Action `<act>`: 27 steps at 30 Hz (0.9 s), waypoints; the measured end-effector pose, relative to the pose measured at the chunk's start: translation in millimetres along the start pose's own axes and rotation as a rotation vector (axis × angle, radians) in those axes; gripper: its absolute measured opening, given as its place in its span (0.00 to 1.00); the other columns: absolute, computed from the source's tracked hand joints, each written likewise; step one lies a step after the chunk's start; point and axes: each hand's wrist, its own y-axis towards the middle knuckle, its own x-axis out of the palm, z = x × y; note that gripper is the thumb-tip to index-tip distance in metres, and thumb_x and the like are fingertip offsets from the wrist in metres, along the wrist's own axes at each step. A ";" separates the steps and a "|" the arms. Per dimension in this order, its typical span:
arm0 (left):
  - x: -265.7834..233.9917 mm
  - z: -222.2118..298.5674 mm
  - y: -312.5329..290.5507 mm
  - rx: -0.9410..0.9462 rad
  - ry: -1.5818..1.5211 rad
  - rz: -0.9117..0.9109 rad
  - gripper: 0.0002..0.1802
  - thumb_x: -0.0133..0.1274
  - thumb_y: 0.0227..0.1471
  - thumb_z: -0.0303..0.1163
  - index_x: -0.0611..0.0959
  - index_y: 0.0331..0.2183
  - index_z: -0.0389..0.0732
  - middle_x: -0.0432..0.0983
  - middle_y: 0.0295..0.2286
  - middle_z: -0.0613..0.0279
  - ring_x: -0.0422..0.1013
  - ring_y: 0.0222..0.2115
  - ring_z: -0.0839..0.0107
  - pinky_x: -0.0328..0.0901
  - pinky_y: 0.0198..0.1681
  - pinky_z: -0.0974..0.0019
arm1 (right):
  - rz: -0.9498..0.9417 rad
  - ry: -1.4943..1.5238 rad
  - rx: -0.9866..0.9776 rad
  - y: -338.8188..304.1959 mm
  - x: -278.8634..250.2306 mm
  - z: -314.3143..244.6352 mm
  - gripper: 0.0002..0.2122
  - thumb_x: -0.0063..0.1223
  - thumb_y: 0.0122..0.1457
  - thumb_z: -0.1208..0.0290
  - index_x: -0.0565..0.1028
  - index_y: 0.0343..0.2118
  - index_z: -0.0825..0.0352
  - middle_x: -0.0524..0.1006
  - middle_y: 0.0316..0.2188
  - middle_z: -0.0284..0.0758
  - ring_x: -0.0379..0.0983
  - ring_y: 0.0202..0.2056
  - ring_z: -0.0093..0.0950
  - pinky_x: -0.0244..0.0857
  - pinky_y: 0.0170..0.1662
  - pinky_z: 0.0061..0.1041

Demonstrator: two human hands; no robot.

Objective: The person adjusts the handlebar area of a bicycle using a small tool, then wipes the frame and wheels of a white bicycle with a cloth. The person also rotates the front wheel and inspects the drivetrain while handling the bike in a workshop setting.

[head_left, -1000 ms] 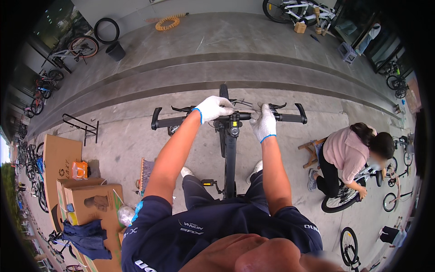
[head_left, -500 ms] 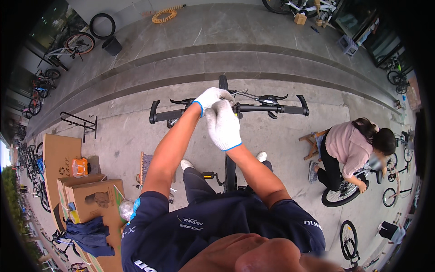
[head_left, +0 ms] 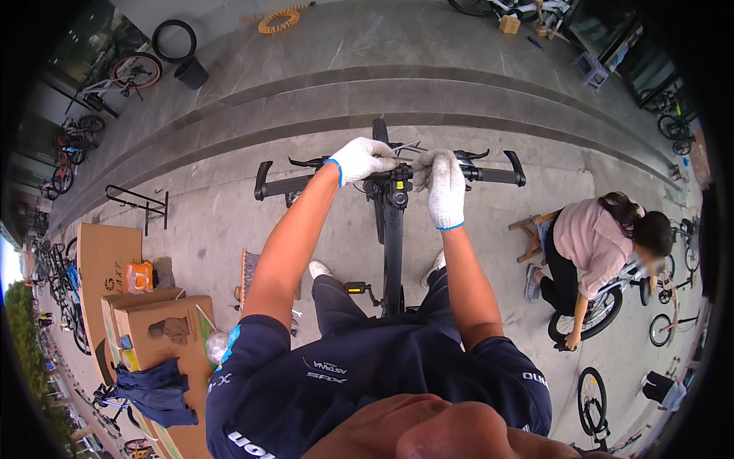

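Note:
A black bicycle handlebar (head_left: 495, 176) lies crosswise before me, above the dark frame tube (head_left: 394, 245) and the front tyre (head_left: 380, 128). Both my hands wear white knit gloves with blue cuffs. My left hand (head_left: 362, 161) is just left of the stem (head_left: 397, 186), its fingertips pinched together by the thin grey cables (head_left: 407, 146). On the other side of the stem, my right hand (head_left: 443, 187) is closed with its fingers curled down near the bar. A thin line seems to run between the two hands. What either hand's fingertips hold is too small to tell.
Cardboard boxes (head_left: 164, 336) with a dark garment (head_left: 157, 394) stand at left, below a black metal stand (head_left: 139, 203). At right a person (head_left: 592, 249) on a wooden stool (head_left: 527, 233) works at a bicycle wheel (head_left: 600, 315). Stone steps (head_left: 428, 96) cross ahead.
My hands, together over the stem before, have moved apart, the right one to the right. The stem now shows between them. The person at right has lowered a hand beside the wheel.

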 end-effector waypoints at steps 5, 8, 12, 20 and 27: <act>-1.5 -2.9 2.7 0.016 -0.030 -0.013 0.18 0.69 0.59 0.37 0.91 0.46 0.35 0.88 0.38 0.60 0.79 0.40 0.74 0.72 0.48 0.65 | -0.227 -0.081 -0.047 -8.0 -6.2 7.8 0.17 0.42 0.81 0.57 0.75 0.42 0.66 0.78 0.30 0.30 0.72 0.27 0.17 0.68 0.29 0.19; 2.0 -11.9 3.0 0.034 0.022 0.037 0.18 0.71 0.58 0.39 0.92 0.45 0.37 0.88 0.37 0.58 0.79 0.39 0.72 0.73 0.47 0.64 | 0.030 0.036 -0.021 -10.6 15.8 0.3 0.16 0.43 0.81 0.57 0.74 0.42 0.65 0.79 0.33 0.32 0.72 0.26 0.18 0.69 0.29 0.21; 2.4 -24.0 10.9 0.065 -0.031 -0.018 0.15 0.67 0.58 0.32 0.91 0.46 0.36 0.89 0.39 0.57 0.81 0.42 0.71 0.74 0.50 0.64 | 0.076 -0.605 -0.561 -17.9 81.5 7.2 0.11 0.58 0.73 0.62 0.75 0.39 0.66 0.77 0.30 0.40 0.78 0.27 0.36 0.72 0.31 0.36; -6.8 -22.4 12.6 -0.087 -0.471 -0.033 0.09 0.65 0.60 0.25 0.92 0.43 0.37 0.88 0.39 0.64 0.79 0.41 0.74 0.74 0.48 0.64 | -0.079 -0.870 -0.564 -19.5 69.6 14.9 0.07 0.58 0.70 0.69 0.79 0.43 0.68 0.82 0.37 0.47 0.82 0.36 0.49 0.77 0.39 0.40; -3.3 -9.7 3.1 0.024 -0.050 -0.015 0.13 0.69 0.60 0.33 0.92 0.44 0.37 0.87 0.37 0.65 0.77 0.39 0.77 0.71 0.47 0.68 | -0.016 -0.083 0.046 2.4 -4.5 -7.0 0.17 0.41 0.81 0.57 0.76 0.42 0.65 0.78 0.29 0.28 0.69 0.25 0.15 0.65 0.28 0.20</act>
